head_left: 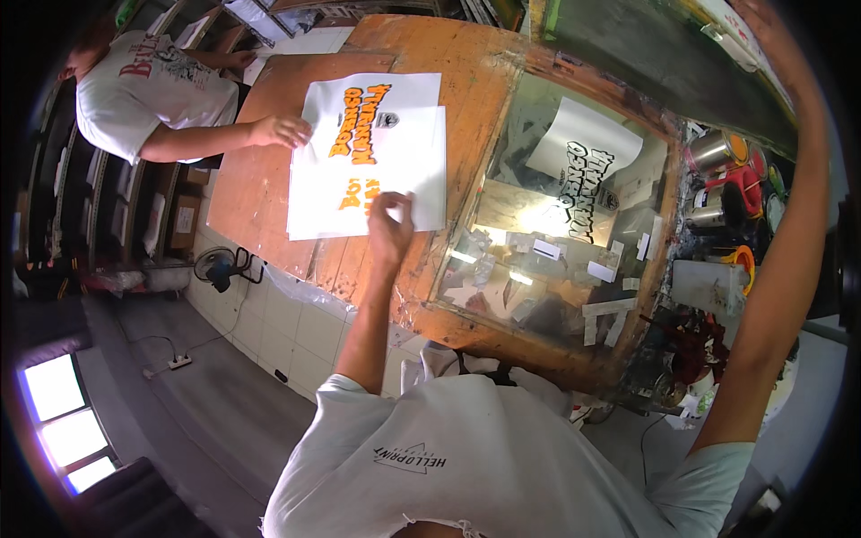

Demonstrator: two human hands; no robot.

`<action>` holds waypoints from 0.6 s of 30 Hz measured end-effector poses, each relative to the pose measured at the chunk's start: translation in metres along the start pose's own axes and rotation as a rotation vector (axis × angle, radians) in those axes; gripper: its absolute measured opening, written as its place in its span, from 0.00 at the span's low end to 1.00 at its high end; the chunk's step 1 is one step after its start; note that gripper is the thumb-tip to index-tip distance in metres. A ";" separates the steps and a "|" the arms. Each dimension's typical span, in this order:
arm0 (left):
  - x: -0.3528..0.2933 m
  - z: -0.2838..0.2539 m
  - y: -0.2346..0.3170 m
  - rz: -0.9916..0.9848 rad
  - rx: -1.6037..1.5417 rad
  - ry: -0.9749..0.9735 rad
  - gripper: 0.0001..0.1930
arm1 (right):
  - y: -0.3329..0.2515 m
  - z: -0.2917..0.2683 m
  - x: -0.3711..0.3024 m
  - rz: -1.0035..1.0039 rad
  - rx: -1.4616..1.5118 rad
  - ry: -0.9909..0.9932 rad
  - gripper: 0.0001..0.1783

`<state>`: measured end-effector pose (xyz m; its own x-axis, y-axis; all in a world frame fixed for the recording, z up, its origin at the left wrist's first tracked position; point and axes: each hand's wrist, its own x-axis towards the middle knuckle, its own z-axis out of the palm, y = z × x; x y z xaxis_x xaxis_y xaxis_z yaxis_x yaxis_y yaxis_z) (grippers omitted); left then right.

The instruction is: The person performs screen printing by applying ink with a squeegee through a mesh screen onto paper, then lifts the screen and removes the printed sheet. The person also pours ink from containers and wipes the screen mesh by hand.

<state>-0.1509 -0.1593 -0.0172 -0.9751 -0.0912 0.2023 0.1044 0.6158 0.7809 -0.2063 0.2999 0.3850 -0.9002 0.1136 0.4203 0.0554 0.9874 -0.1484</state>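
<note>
My left hand is over the lower part of the white printed sheets, its fingers bent and apart. Orange lettering with dark outlines shows on the sheets; my hand covers part of the lower print. My right arm reaches up to the top right corner. There my right hand grips the edge of a raised screen-printing frame, its fingertips partly cut off by the picture's rim. Below the frame, a glass panel bears another sheet with black lettering.
Across the wooden table, a person's hand touches the sheets' left edge. Ink cans and red and yellow containers stand right of the glass. Tape pieces lie on the glass. A small fan stands on the floor at left.
</note>
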 end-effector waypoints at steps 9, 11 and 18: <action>-0.032 0.032 -0.010 0.019 0.314 0.050 0.10 | 0.055 0.013 0.009 -0.025 0.210 -0.055 0.37; -0.029 0.029 -0.021 0.000 0.335 0.057 0.10 | 0.001 -0.001 -0.012 0.047 0.004 -0.048 0.38; 0.030 -0.008 -0.020 -0.231 -0.204 0.006 0.13 | -0.002 -0.004 -0.023 0.116 -0.009 0.027 0.29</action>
<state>-0.1808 -0.1804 -0.0222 -0.9765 -0.2152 0.0085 -0.0821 0.4086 0.9090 -0.1838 0.2953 0.3787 -0.8757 0.2297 0.4248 0.1622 0.9684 -0.1892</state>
